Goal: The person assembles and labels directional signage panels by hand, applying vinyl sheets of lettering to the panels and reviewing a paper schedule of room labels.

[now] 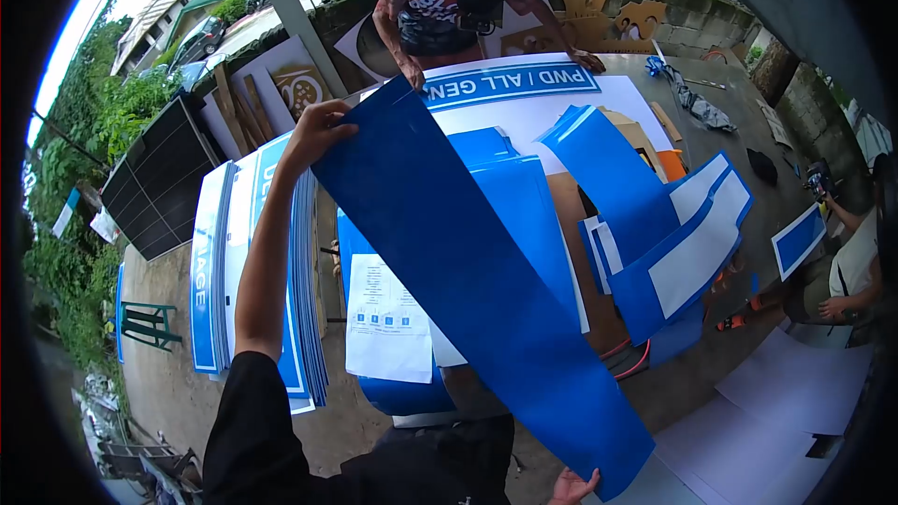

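Because left hand, fingers closed, grips only its ten-o'clock corner, the strip, slanting to five o'clock, could crease should right hand there (closure untellable) slip.

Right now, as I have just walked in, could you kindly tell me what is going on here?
The person's left hand grips the upper end of a long blue sheet, which slants down to the right hand at its lower end, whose grip is partly hidden. Across the table, a co-worker leans over a lettered sign. A printed paper lies on blue material at the near side.
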### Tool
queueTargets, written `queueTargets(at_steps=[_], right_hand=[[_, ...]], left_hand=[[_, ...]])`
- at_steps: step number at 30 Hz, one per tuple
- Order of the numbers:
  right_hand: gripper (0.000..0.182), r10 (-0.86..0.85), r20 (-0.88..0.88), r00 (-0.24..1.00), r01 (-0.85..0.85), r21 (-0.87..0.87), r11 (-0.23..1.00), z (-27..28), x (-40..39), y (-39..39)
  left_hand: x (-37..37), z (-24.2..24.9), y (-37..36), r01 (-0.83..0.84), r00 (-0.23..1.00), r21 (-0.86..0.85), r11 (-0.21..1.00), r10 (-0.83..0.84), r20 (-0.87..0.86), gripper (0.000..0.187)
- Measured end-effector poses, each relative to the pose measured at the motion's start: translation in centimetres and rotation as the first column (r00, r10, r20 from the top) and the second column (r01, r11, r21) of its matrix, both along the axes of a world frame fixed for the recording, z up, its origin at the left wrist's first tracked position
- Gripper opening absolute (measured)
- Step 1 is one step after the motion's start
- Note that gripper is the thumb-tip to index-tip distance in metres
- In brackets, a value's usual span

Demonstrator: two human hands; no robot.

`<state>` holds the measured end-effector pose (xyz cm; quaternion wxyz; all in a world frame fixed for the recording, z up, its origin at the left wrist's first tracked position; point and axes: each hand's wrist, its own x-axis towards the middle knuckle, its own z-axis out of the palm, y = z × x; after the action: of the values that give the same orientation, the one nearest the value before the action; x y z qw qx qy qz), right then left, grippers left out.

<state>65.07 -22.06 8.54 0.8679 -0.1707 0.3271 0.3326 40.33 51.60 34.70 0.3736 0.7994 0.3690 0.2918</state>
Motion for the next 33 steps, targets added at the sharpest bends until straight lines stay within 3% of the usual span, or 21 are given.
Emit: queueTargets(at_steps=[1, 2, 3, 4, 6, 8, 10, 12, 14, 17, 22, 25, 28, 30, 32, 33], right_hand=[[0.044, 0.05, 0.003, 0.999, -0.049, 0.284, 0.958, -1.8, -1.3, -0.2], [0.038, 0.117, 0.05, 0.992, -0.121, 0.089, 0.989, -3.6, -2.3, 0.5], [0.033, 0.2, 0.088, 0.976, -0.189, -0.117, 0.975, -4.9, -3.1, 1.0], [0.03, 0.231, 0.025, 0.973, -0.228, -0.09, 0.97, -4.9, -4.1, 2.2], [0.027, 0.312, -0.03, 0.95, -0.313, -0.027, 0.949, -4.1, -5.4, 7.3], [0.032, 0.322, -0.101, 0.941, -0.32, 0.041, 0.947, -4.2, -6.3, 11.1], [0.039, 0.348, -0.096, 0.932, -0.34, 0.094, 0.936, -3.7, -7.2, 14.7], [0.037, 0.406, -0.041, 0.913, -0.397, 0.138, 0.907, -2.7, -7.9, 17.4], [0.04, 0.419, -0.038, 0.907, -0.406, 0.181, 0.896, -3.7, -8.9, 18.6], [0.043, 0.47, 0.004, 0.883, -0.456, 0.245, 0.855, -5.1, -10.6, 19.3], [0.046, 0.499, -0.001, 0.866, -0.485, 0.239, 0.841, -6.9, -12.5, 19.3], [0.047, 0.498, 0.041, 0.866, -0.494, 0.216, 0.842, -7.1, -14.1, 19.5], [0.046, 0.624, -0.003, 0.782, -0.609, 0.208, 0.765, -7.4, -15.7, 19.6], [0.039, 0.744, -0.029, 0.667, -0.745, -0.018, 0.667, -7.0, -16.7, 19.5], [0.034, 0.877, -0.058, 0.476, -0.851, -0.281, 0.443, -7.6, -17.0, 19.8], [0.024, 0.921, -0.06, 0.384, -0.784, -0.548, 0.291, -7.4, -17.5, 20.3]], left_hand=[[2.7, 0.6, 2.9, 0.05, 0.996, 0.078, 0.996, -0.045, -0.074, 0.018], [4.3, -0.3, 7.1, 0.098, 0.984, 0.215, 0.972, -0.062, -0.166, 0.024], [6.6, 0.5, 8.4, -0.039, 0.908, 0.404, 0.914, 0.202, -0.368, 0.033], [8.9, 0.2, 9.4, -0.162, 0.79, 0.559, 0.813, 0.446, -0.42, 0.042], [12.4, 0.7, 9.8, -0.219, 0.694, 0.727, 0.651, 0.627, -0.353, 0.045], [14.7, -0.3, 9.7, -0.33, 0.724, 0.798, 0.504, 0.678, -0.129, 0.044], [15.5, -0.8, 7.6, -0.352, 0.8, 0.771, 0.53, 0.598, -0.046, 0.039], [14.5, -1.4, 2.1, -0.296, 0.865, 0.691, 0.659, 0.492, -0.1, 0.035], [11.7, -4.4, -3.3, -0.275, 0.887, 0.585, 0.763, 0.436, -0.151, 0.031], [5.2, -10.5, -11.5, -0.418, 0.872, 0.356, 0.836, 0.479, -0.099, 0.021], [-7.5, -17.9, -26.3, -0.697, 0.708, 0.009, 0.717, 0.691, -0.146, 0.009], [-11.8, -19.3, -35.5, -0.739, 0.661, -0.056, 0.671, 0.705, -0.257, 0.009], [-14.2, -20.5, -41.3, -0.756, 0.65, -0.134, 0.641, 0.711, -0.267, 0.009], [-14.9, -20.5, -42.9, -0.754, 0.655, -0.186, 0.63, 0.7, -0.284, 0.01], [-15.6, -20.8, -43.2, -0.727, 0.686, -0.234, 0.646, 0.662, -0.302, 0.011], [-15.7, -21.2, -42.8, -0.698, 0.715, -0.226, 0.679, 0.675, -0.182, 0.016]])
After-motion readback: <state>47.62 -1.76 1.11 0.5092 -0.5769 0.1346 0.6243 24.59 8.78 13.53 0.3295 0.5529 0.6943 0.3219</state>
